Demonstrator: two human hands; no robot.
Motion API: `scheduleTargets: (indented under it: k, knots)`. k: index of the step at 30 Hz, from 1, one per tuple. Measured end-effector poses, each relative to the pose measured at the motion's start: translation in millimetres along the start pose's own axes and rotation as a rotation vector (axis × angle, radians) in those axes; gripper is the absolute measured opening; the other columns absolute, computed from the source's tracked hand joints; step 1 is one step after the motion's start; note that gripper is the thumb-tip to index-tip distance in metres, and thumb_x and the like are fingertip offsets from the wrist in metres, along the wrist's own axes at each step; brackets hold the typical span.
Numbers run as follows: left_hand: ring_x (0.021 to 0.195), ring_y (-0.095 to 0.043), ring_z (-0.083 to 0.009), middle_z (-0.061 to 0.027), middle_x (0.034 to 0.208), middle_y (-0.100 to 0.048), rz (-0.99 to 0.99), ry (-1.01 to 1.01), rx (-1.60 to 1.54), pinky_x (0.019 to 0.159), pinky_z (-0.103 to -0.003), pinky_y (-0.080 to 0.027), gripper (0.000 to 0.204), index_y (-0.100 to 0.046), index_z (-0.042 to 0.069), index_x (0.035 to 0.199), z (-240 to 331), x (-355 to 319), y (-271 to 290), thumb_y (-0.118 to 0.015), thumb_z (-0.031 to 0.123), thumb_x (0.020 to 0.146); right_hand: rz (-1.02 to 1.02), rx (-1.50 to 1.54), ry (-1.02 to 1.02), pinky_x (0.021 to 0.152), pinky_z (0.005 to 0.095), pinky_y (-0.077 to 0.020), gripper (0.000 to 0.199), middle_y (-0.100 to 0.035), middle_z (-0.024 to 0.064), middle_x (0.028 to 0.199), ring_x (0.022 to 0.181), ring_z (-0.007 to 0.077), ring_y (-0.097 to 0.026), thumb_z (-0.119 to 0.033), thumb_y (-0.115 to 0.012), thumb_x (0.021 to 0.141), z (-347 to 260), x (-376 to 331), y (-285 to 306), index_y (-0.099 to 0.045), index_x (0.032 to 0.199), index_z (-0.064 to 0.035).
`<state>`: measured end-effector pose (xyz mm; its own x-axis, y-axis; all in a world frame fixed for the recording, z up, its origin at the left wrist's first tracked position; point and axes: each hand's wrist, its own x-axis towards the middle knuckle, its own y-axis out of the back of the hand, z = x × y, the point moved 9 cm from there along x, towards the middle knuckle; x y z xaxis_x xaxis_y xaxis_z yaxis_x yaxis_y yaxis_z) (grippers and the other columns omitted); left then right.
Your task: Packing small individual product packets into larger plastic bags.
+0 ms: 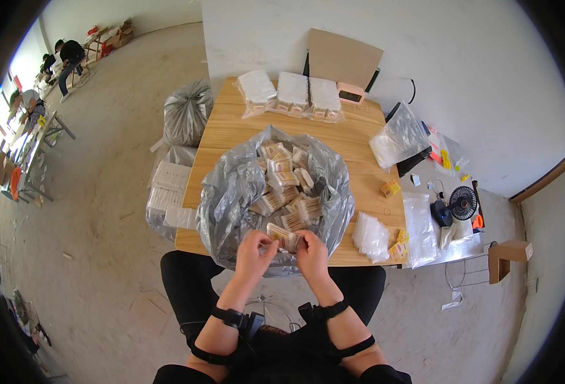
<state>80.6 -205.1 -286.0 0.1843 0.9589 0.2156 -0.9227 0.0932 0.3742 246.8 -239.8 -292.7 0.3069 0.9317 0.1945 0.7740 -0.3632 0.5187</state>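
Packet point(282, 236) of thin sticks, just one, is pinched at its ends by the narrowed fingers of the left hand point(255, 255) and right hand point(312, 253), above the near side of one gray bag point(231, 198). More packets point(283, 179) overlap inside, too jumbled to count. The bag's crumpled, glossy plastic covers much of the wood-grained table point(362, 134). Beyond are three white bundles point(292, 93), one pink clock point(350, 93) and one flat cardboard sheet point(345, 56).

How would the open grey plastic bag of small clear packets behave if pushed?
The bag is likely floppy: its walls sag in wrinkled folds. The packets would probably shift, being loosely heaped. Its near side may droop, as it overhangs the light wooden table.
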Motion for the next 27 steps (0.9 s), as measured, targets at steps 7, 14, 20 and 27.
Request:
scheduleTargets:
  k: [7,14,20,27]
  knots:
    - [0.079,-0.055,-0.0099,-0.0021,0.084,-0.059,-0.016,0.571,-0.889,0.070,-0.022,-0.045,0.036,-0.054,-0.005,0.102,-52.9,-7.1,-26.5,-0.069,0.022,0.083,-0.122,0.908,-0.544,0.069,0.0253,-0.0491,0.018,-0.063,0.0071,0.093,0.083,0.0146,-0.062,0.009,-0.052,0.082,43.3,-8.9,-41.7,-0.057,0.096,0.0009]
    - [0.071,-0.057,-0.0151,-0.0057,0.076,-0.060,0.038,0.156,-0.091,0.065,-0.026,-0.045,0.017,-0.064,0.001,0.088,-15.4,17.3,6.3,-0.071,0.010,0.076,-0.022,0.123,0.076,0.074,0.0281,-0.0463,0.018,-0.063,0.0099,0.090,0.081,0.0202,-0.059,-0.001,-0.059,0.082,-13.8,19.1,-11.4,-0.059,0.100,0.0004]
    - [0.068,-0.056,-0.0139,-0.0054,0.076,-0.061,-0.002,0.105,-0.074,0.063,-0.025,-0.044,0.016,-0.066,0.004,0.086,-8.3,20.6,2.7,-0.073,0.006,0.072,-0.172,0.336,-0.042,0.068,0.0284,-0.0460,0.011,-0.063,0.0082,0.081,0.075,0.0175,-0.059,-0.008,-0.064,0.082,-6.5,23.2,-30.6,-0.061,0.089,-0.0003]
    - [0.072,-0.053,-0.0053,0.0000,0.079,-0.061,0.015,0.368,-0.602,0.065,-0.020,-0.042,0.011,-0.065,0.000,0.089,-51.6,10.7,-11.6,-0.067,0.009,0.083,-0.176,0.622,-0.336,0.069,0.0213,-0.0429,0.007,-0.063,0.0028,0.080,0.073,0.0066,-0.053,-0.008,-0.062,0.087,25.0,16.8,-45.9,-0.061,0.087,-0.0006]
